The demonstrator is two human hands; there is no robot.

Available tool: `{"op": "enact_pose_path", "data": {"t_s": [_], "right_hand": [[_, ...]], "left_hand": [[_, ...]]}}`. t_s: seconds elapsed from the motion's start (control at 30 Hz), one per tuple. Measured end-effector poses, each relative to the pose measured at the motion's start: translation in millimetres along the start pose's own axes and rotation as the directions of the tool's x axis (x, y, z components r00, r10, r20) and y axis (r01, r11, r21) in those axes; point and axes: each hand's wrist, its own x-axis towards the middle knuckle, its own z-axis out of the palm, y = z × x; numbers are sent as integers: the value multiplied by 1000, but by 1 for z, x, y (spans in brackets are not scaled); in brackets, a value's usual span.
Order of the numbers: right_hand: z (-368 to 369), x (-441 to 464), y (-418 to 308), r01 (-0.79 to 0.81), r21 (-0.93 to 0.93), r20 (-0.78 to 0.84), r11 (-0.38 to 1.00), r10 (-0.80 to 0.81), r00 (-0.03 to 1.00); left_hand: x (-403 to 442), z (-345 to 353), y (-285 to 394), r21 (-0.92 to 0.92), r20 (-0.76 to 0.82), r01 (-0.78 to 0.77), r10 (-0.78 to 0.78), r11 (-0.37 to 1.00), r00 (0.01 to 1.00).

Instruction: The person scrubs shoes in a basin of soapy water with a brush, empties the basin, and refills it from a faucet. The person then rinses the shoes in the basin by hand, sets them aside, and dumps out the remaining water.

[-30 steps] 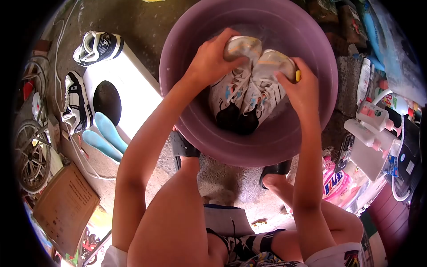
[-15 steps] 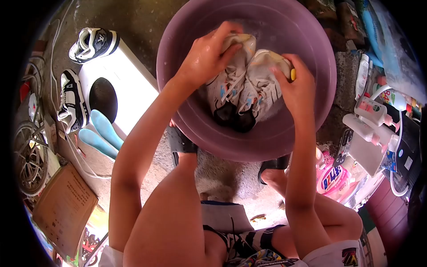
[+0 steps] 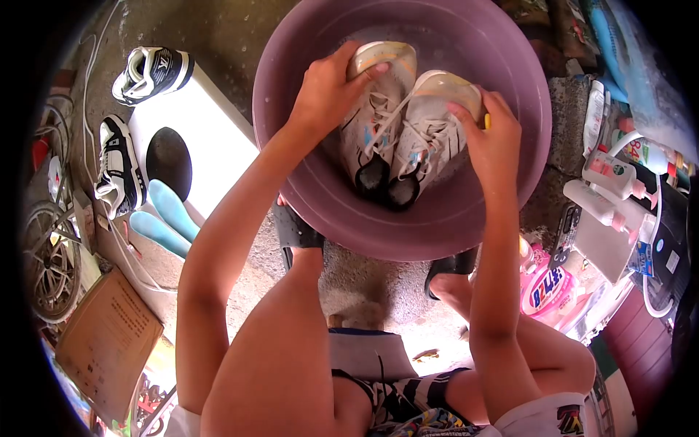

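Two wet white lace-up sneakers sit side by side in a purple basin (image 3: 530,95), toes pointing away from me and dark heel openings toward me. My left hand (image 3: 326,93) grips the toe of the left sneaker (image 3: 370,120), thumb on top and fingers around its outer side. The toe of the right sneaker (image 3: 435,127) is held by my right hand (image 3: 495,135), with the thumb on its upper and the other fingers along the outer edge. A small yellow thing (image 3: 487,121) shows by the right fingers; I cannot make out what it is.
At left, black-and-white sneakers (image 3: 120,164) stand by a white box (image 3: 211,120) with a round dark opening. Light-blue insoles (image 3: 171,211) lean there. Bottles (image 3: 608,175) and a pink detergent container (image 3: 547,295) crowd the right. A cardboard box (image 3: 109,328) lies lower left.
Both sneakers have come up a little in the basin and show more clearly. My left hand has shifted slightly left, and my right hand slightly right and down, still on the toes.
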Motion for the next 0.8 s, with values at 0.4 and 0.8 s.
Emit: {"op": "enact_pose_path", "data": {"t_s": [0.4,0.8], "right_hand": [[-16,-5,-12,-187,-394,-148,900,138,979],[38,-21,76,-419,-261,305,869,487,819]], "left_hand": [[-9,5,-8,-160,-157,84,-109,983,981],[-4,18,-27,272,267,387,-456,881,849]]}}
